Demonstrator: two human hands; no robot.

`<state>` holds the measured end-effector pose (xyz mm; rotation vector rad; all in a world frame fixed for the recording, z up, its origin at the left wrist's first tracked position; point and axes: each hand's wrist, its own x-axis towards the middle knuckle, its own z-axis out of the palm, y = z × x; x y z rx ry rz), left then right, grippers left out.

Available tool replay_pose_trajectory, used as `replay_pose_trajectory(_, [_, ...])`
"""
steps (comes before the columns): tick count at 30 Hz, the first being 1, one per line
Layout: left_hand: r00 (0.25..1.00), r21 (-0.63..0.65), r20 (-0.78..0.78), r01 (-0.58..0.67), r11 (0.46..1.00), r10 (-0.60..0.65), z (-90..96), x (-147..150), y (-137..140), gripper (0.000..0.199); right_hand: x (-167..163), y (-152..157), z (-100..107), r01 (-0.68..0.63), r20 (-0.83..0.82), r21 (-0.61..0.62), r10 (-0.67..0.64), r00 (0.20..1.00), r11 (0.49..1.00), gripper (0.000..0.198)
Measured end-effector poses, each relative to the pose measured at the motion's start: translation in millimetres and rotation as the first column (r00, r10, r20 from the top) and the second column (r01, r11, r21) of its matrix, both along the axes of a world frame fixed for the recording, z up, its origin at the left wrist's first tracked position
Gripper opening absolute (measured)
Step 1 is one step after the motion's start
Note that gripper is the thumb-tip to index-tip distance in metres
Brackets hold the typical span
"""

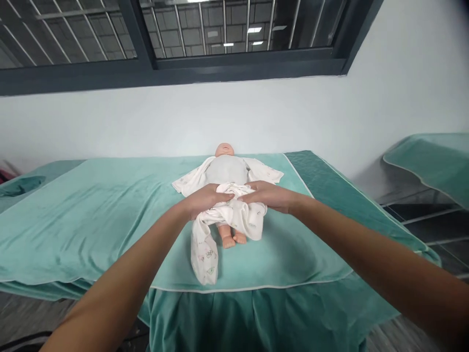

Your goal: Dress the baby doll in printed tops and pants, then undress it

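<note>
A baby doll [224, 170] lies on its back with its head toward the wall and its bare feet [227, 241] toward me. Printed white sleeves [266, 171] spread out on both sides of its pale torso. Over the doll's lower body, my left hand [207, 199] and my right hand [266, 195] grip a bunched white baby garment [234, 210] with small prints. The fingers of both hands are curled into the cloth, thumbs on top. One leg-like tube of it hangs left of the feet, another part on the right. Whether it joins the sleeved part is hidden.
The doll lies on a bed with a green cover [110, 210], its front edge draped down. Behind stands a white wall [256, 112] under a dark-framed window [242, 61] with bars. Another green-covered surface [436, 156] and a metal frame [432, 215] are at right.
</note>
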<state>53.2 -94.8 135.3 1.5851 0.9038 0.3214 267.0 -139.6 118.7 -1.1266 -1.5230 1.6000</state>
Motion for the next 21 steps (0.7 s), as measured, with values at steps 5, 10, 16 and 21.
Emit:
replay_pose_trajectory(5, [0.967, 0.211, -0.254, 0.090, 0.973, -0.034, -13.1, 5.6, 1.8, 0.034, -14.5, -27.3, -48.5, 0.271, -0.005, -0.050, -0.271, 0.963, 0.961, 0.037])
replay_pose_trajectory(10, [0.857, 0.388, -0.513, 0.277, 0.879, -0.044, -32.6, 13.8, -7.6, 0.033, -28.3, -60.5, -89.9, 0.333, -0.136, -0.168, -0.356, 0.924, 0.928, 0.038])
replay_pose_trajectory(16, [0.685, 0.421, -0.729, 0.449, 0.788, -0.001, -34.3, 25.1, -23.2, 0.044, -39.7, -77.0, -109.2, 0.532, 0.070, -0.049, -0.528, 0.846, 0.845, 0.033])
replay_pose_trajectory(21, [0.670, 0.381, -0.741, 0.465, 0.799, -0.036, -35.8, 23.5, -25.9, 0.044, -46.3, -81.8, -113.0, 0.454, 0.036, -0.031, -0.452, 0.891, 0.891, 0.035])
